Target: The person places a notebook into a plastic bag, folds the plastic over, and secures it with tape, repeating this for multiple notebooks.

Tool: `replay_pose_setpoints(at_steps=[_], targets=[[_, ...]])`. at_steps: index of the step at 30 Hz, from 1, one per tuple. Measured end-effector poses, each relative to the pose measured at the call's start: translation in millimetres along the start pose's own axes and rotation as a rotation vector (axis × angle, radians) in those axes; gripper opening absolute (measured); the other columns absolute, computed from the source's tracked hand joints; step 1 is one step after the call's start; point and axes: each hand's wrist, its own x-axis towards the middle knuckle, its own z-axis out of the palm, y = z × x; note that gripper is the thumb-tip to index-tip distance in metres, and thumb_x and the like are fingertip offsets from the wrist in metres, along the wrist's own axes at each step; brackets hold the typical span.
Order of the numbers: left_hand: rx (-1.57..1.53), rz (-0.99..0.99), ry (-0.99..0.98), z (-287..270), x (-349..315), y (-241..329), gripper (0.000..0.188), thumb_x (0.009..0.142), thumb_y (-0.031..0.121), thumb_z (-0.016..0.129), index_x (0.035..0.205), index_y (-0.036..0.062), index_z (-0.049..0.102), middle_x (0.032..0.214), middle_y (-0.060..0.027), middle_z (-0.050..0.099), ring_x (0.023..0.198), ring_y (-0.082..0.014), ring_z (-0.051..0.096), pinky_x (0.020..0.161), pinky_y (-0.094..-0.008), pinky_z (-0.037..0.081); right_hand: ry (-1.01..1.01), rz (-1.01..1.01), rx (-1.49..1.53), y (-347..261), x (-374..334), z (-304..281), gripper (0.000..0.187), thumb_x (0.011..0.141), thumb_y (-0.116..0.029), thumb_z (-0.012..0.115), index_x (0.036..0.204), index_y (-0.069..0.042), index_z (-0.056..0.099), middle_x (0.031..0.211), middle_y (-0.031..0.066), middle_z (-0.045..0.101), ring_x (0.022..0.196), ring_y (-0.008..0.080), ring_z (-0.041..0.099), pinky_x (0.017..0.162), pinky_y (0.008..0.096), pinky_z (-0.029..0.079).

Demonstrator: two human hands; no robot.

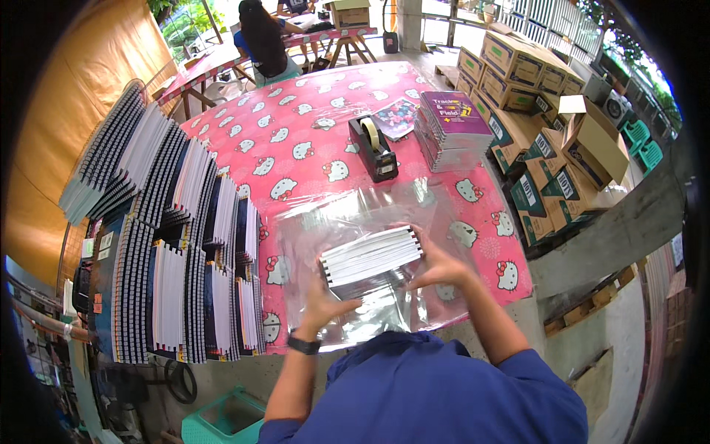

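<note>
A stack of white-paged notebooks (372, 256), page edges facing up and dark binding showing along its sides, is on a clear plastic sheet (310, 229) at the near edge of the table. My left hand (322, 302) presses against the stack's left end, with its thumb stretched along the near side. My right hand (441, 268) is curved round the right end. Both hands hold the stack between them. The underside of the stack is hidden.
Tall rows of wire-bound notebooks (170, 296) fill the table's left side. Beyond the plastic stand a black tape dispenser (374, 150) and a pile of purple-covered books (456, 122). Cardboard boxes (547, 159) are stacked at right. A person (266, 44) sits at a farther table.
</note>
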Motion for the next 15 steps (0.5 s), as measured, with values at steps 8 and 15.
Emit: replay_pose_setpoints(at_steps=[8,15], targets=[[-0.168,-0.228,0.002,-3,-6,0,0.081,0.059,0.016,0.080,0.125,0.0024,0.035,0.114,-0.0107,0.045,0.105,-0.0197,0.046,0.092,-0.0322,0.039,-0.184,0.125,0.414,-36,20,15,0.086,0.064,-0.015,0.073,0.135,-0.004,0.026,0.126,0.0126,0.043,0.118,0.0195,0.042,0.101,0.0327,0.030],[-0.123,-0.282,0.022,7,-8,5,0.082,0.063,0.021,0.077,0.130,0.0017,0.032,0.123,-0.0128,0.043,0.114,-0.0224,0.043,0.095,-0.0342,0.036,0.202,0.325,0.386,-18,25,41,0.026,0.078,-0.009,0.059,0.102,0.000,0.058,0.100,0.0119,0.061,0.098,0.0150,0.056,0.090,0.0303,0.041]])
